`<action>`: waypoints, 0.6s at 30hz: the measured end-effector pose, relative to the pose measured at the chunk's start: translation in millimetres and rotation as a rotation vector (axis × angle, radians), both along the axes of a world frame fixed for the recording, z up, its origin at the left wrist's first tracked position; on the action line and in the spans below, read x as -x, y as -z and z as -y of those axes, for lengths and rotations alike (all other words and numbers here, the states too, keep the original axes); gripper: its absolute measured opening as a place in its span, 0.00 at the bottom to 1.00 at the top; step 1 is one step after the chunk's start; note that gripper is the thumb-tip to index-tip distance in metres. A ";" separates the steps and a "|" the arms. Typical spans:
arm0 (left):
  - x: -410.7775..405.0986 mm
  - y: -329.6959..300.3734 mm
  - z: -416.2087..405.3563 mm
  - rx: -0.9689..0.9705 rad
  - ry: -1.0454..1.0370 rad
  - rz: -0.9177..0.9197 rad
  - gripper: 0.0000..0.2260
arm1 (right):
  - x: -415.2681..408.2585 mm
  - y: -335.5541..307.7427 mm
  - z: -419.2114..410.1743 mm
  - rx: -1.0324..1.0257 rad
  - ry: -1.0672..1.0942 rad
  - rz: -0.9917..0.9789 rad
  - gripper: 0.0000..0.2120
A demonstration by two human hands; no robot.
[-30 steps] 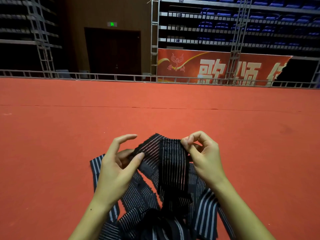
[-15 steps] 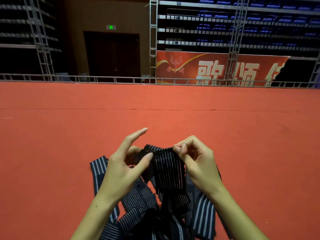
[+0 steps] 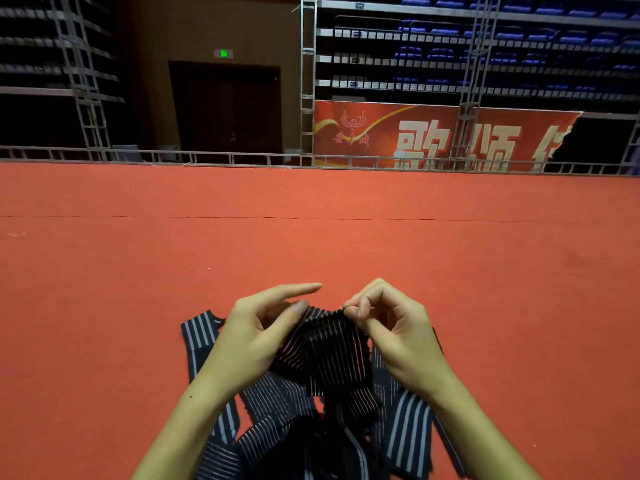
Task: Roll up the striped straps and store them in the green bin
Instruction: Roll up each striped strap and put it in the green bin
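Observation:
A dark striped strap (image 3: 329, 355) with thin pale stripes is held up between both hands above the red floor. My left hand (image 3: 256, 337) pinches its left top corner with thumb and fingers, the index finger stretched out. My right hand (image 3: 391, 327) pinches the right top corner with curled fingers. The strap hangs down from the hands into a loose pile of several more striped straps (image 3: 277, 410) lying on the floor below my wrists. No green bin is in view.
Wide red carpet (image 3: 311, 244) stretches ahead to a low metal railing (image 3: 242, 157). Beyond it stand a red banner (image 3: 433, 133), metal truss towers (image 3: 306, 81), a dark doorway and rows of blue seats.
The two hands have come closer together and lower, bunching the top edge of the strap narrower. The left index finger has straightened out.

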State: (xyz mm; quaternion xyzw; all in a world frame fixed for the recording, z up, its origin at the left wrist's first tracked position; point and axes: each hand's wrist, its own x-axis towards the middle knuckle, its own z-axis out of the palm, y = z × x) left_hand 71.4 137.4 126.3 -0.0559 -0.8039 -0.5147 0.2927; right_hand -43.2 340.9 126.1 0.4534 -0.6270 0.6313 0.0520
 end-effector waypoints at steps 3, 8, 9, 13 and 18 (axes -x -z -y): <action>4.4 7.1 1.8 -0.054 -0.084 -0.021 0.13 | -3.9 1.7 -3.1 -0.009 0.005 -0.101 0.18; 4.3 15.0 13.9 -0.134 -0.230 -0.078 0.21 | -7.0 3.1 -9.0 0.037 0.017 -0.177 0.17; 3.1 16.1 21.1 -0.141 -0.260 -0.075 0.22 | -5.1 2.1 -13.1 0.050 0.009 -0.155 0.17; -1.3 11.9 21.2 -0.038 -0.181 -0.009 0.25 | -0.5 -1.1 -19.8 -0.044 -0.068 -0.146 0.15; -0.6 1.1 8.3 0.100 0.012 0.107 0.34 | -8.7 -10.4 -8.2 -0.251 -0.219 -0.117 0.09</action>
